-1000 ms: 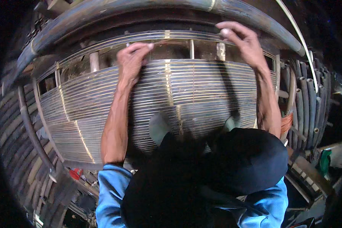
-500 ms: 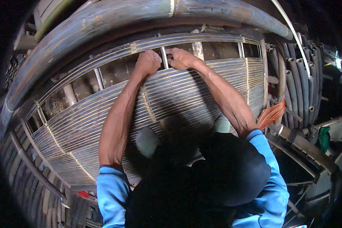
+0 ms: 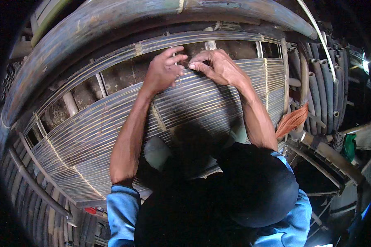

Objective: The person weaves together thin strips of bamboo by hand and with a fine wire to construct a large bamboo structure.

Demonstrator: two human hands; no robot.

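Left hand (image 3: 163, 72) spread — right hand (image 3: 220, 68) (curled) beside it — near slatted panel (image 3: 84, 136).

Slat panel (image 3: 119, 119) is lying beneath left hand (image 3: 163, 71) and right hand (image 3: 220, 68); bamboo pole (image 3: 123, 20) is running beyond them; fibre bundle (image 3: 293, 120) is sitting to their right.

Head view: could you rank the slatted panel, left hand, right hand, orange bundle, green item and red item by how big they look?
1. Slatted panel
2. Left hand and right hand: too alike to rank against each other
3. Orange bundle
4. Green item
5. Red item
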